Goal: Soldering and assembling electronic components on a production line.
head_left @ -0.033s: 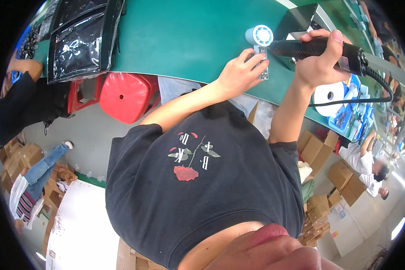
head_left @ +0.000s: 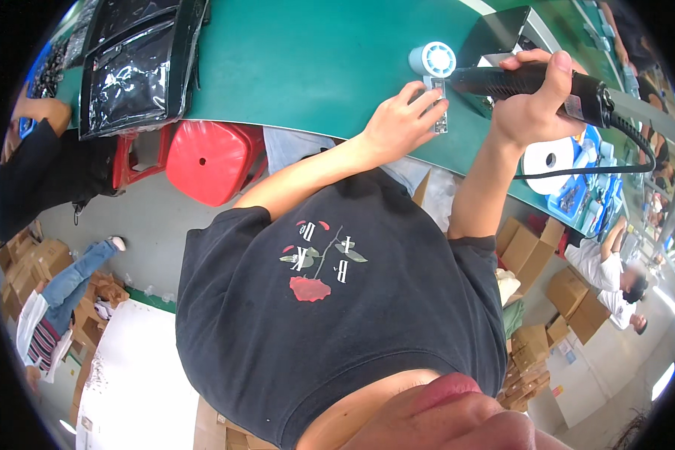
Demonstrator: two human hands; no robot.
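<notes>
My right hand [head_left: 536,97] is wrapped around a black corded tool that looks like an electric screwdriver [head_left: 495,82], held nearly level, its narrow end pointing left. That end is close to a small grey, partly see-through rectangular part [head_left: 440,120]; whether they touch, I cannot tell. My left hand [head_left: 405,124] has bent fingers pressed on this part near the table's front edge, hiding some of it. Just beyond the fingers is a light-blue round piece [head_left: 433,58] with a spoked white face. It seems to adjoin the rectangular part.
Behind the tool stands a black box-shaped thing [head_left: 495,34] on the green table [head_left: 315,67]. A white reel [head_left: 547,161] and blue trays [head_left: 570,199] are at the right. Black plastic-wrapped items [head_left: 131,75] lie at the left, above a red stool [head_left: 210,161]. Co-workers are at both sides.
</notes>
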